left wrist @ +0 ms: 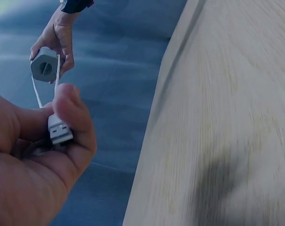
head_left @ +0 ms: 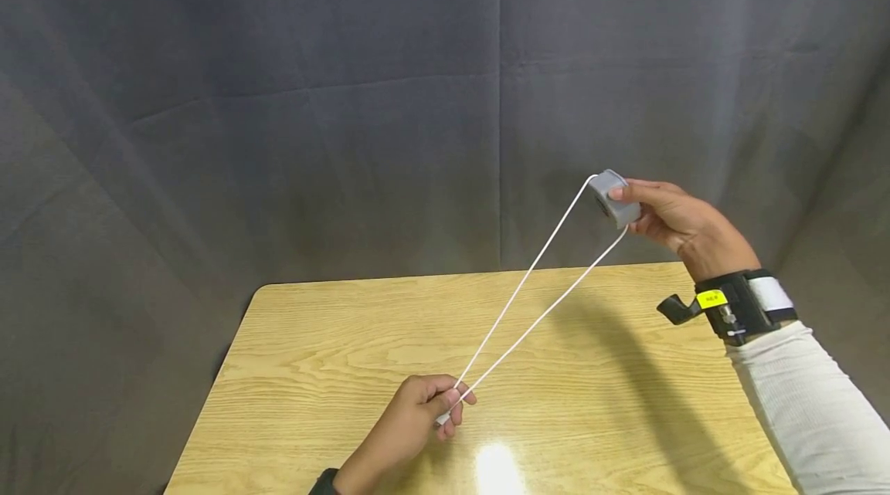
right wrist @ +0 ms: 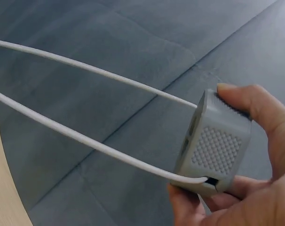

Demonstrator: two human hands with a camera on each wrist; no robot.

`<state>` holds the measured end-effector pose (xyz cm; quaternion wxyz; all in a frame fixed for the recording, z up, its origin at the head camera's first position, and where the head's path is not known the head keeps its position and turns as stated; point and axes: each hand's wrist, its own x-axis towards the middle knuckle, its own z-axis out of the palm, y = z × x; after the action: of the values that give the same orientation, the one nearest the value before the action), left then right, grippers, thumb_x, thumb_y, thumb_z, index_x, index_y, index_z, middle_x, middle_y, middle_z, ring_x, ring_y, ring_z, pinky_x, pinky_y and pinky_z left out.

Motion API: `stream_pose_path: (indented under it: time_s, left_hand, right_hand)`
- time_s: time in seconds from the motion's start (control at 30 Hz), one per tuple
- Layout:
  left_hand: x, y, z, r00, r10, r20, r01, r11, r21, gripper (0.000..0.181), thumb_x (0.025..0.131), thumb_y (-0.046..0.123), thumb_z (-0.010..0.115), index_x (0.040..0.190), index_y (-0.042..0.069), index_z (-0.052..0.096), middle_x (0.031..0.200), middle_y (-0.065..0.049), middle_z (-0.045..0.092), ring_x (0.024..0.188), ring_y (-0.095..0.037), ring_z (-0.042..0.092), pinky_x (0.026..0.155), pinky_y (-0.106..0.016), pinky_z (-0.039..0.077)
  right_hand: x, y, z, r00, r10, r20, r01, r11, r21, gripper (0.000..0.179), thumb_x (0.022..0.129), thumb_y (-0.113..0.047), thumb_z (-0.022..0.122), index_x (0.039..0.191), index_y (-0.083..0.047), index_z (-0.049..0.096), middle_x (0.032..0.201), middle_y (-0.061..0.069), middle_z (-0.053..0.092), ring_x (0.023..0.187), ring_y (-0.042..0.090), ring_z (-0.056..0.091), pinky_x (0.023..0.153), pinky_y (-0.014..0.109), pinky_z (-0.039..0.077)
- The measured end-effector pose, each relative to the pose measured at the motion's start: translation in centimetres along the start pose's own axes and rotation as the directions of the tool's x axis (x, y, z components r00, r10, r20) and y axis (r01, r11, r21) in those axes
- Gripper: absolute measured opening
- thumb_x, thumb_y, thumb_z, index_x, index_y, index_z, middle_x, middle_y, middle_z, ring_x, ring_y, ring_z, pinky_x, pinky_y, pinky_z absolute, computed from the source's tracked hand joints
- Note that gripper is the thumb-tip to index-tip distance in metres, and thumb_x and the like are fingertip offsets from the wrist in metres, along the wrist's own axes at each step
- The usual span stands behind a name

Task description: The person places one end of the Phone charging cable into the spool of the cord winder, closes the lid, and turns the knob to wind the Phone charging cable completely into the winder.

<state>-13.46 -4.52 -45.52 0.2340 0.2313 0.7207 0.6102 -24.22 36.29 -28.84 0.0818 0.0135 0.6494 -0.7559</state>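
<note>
At two o'clock, a gray cable winder is held in the right grip, seen above the desk's far edge. Its white cable is stretched toward six o'clock, its USB plug pinched by the left grip; desktop is spread toward nine o'clock.

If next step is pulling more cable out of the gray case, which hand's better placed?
Probably the left hand: it grips the white cable where both strands converge, USB plug included. The right hand holds the gray case, so it seems better suited to anchoring.
</note>
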Motion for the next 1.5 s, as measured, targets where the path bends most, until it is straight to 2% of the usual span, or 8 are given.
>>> stream_pose_path:
  time_s: [0.4,0.5,0.67,0.77,0.9,1.0,1.27,1.5]
  left_hand:
    - [-0.2,-0.3,0.4,1.000,-0.016,-0.017,0.018,0.989,0.149,0.032,0.111,0.021,0.046,0.109,-0.002,0.068,0.073,0.000,0.048,0.056,-0.003,0.035,0.050,-0.009,0.033]
    - [-0.1,-0.5,0.4,1.000,-0.012,-0.015,0.014,0.983,0.185,0.031,0.111,0.020,0.046,0.110,0.000,0.069,0.073,0.001,0.047,0.055,-0.002,0.033,0.050,-0.010,0.033]
    - [0.0,-0.7,0.3,1.000,-0.002,-0.002,0.003,0.980,0.199,0.030,0.110,0.019,0.047,0.110,-0.001,0.069,0.073,0.002,0.047,0.056,-0.002,0.033,0.050,-0.011,0.032]
    - [0.0,-0.7,0.3,1.000,0.007,-0.008,-0.006,0.982,0.189,0.031,0.110,0.021,0.048,0.108,-0.001,0.070,0.072,0.001,0.048,0.056,-0.002,0.033,0.050,-0.011,0.032]
    - [0.0,-0.8,0.4,1.000,0.012,-0.010,-0.010,0.984,0.179,0.032,0.110,0.023,0.048,0.108,0.000,0.070,0.070,0.002,0.046,0.055,-0.002,0.032,0.051,-0.011,0.033]
    - [-0.1,-1.0,0.6,1.000,0.012,-0.001,-0.012,0.985,0.170,0.032,0.110,0.022,0.048,0.110,-0.001,0.070,0.069,0.004,0.046,0.055,-0.001,0.033,0.052,-0.010,0.034]
    - [-0.1,-0.8,0.8,1.000,0.005,-0.009,-0.004,0.992,0.126,0.030,0.109,0.018,0.051,0.111,-0.005,0.071,0.072,0.002,0.052,0.061,-0.001,0.040,0.053,-0.010,0.036]
    - [0.0,-0.8,0.6,1.000,-0.009,-0.023,0.012,0.991,0.135,0.028,0.108,0.015,0.051,0.110,-0.006,0.071,0.075,0.000,0.054,0.062,-0.001,0.044,0.052,-0.008,0.037]
  right_hand:
    - [0.7,0.5,-0.9,0.999,0.016,-0.039,-0.026,0.961,-0.277,0.018,0.097,-0.013,0.069,0.104,-0.030,0.070,0.102,-0.007,0.063,0.093,0.010,0.057,0.073,0.018,0.054]
    - [0.9,0.8,-1.3,0.999,0.029,-0.027,-0.037,0.933,-0.357,0.031,0.098,-0.016,0.067,0.128,-0.021,0.066,0.103,-0.009,0.062,0.095,0.009,0.057,0.076,0.019,0.055]
    - [1.2,1.1,-2.2,0.997,0.079,-0.008,-0.075,0.912,-0.404,0.071,0.100,-0.021,0.063,0.156,0.007,0.029,0.104,-0.008,0.059,0.093,0.007,0.056,0.072,0.018,0.053]
    - [1.3,1.1,-2.7,0.995,0.103,-0.012,-0.100,0.924,-0.368,0.060,0.100,-0.020,0.063,0.151,0.003,0.040,0.104,-0.007,0.059,0.091,0.007,0.055,0.069,0.018,0.051]
    - [1.4,1.3,-3.1,0.994,0.113,-0.009,-0.111,0.944,-0.310,0.016,0.099,-0.017,0.064,0.114,-0.016,0.070,0.100,-0.007,0.063,0.091,0.008,0.057,0.073,0.020,0.051]
    - [1.6,1.4,-3.2,0.992,0.124,-0.007,-0.121,0.951,-0.286,0.014,0.098,-0.016,0.065,0.093,-0.026,0.072,0.099,-0.007,0.063,0.091,0.008,0.058,0.075,0.022,0.052]
    - [1.7,1.6,-3.3,0.990,0.142,-0.005,-0.137,0.949,-0.284,0.006,0.099,-0.017,0.065,0.104,-0.019,0.067,0.102,-0.005,0.063,0.093,0.009,0.058,0.078,0.023,0.055]
    - [1.6,1.6,-3.5,0.989,0.144,0.011,-0.134,0.943,-0.305,0.026,0.099,-0.019,0.065,0.124,-0.012,0.060,0.104,-0.006,0.064,0.096,0.010,0.059,0.083,0.024,0.055]
